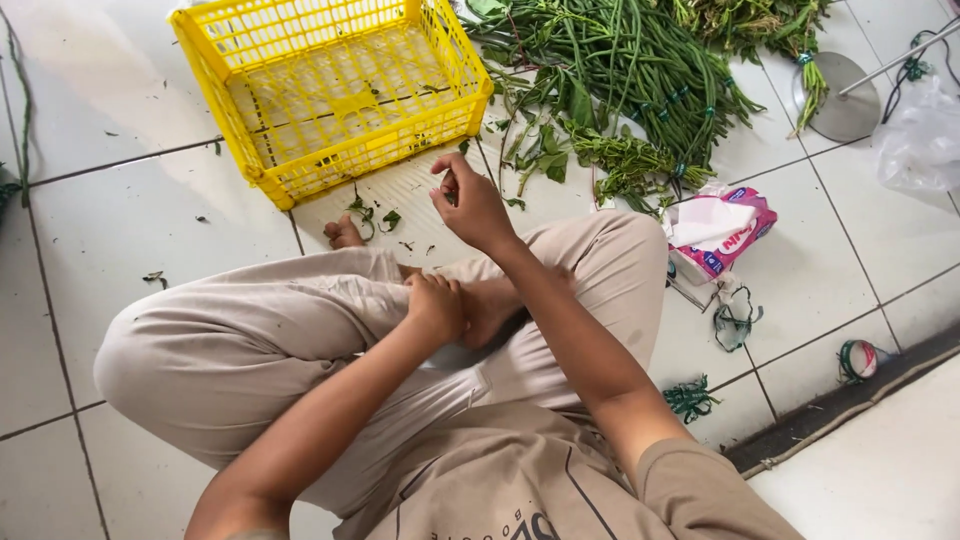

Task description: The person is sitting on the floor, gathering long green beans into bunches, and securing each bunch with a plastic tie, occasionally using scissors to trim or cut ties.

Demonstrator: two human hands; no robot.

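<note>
I sit cross-legged on a white tiled floor in beige trousers. My left hand (437,307) rests closed on my crossed leg near the ankle and holds nothing that I can see. My right hand (470,203) is raised over my knee, its fingers pinched together around something small and dark that I cannot make out. In front of it stands an empty yellow plastic crate (330,90). A heap of long green beans and leafy stems (630,70) lies to the crate's right.
A pink and white tissue packet (718,232) lies by my right knee. Green ties (690,398), a tape roll (858,359), a clear plastic bag (920,140) and a round metal stand base (845,95) are at the right. Leaf scraps dot the tiles.
</note>
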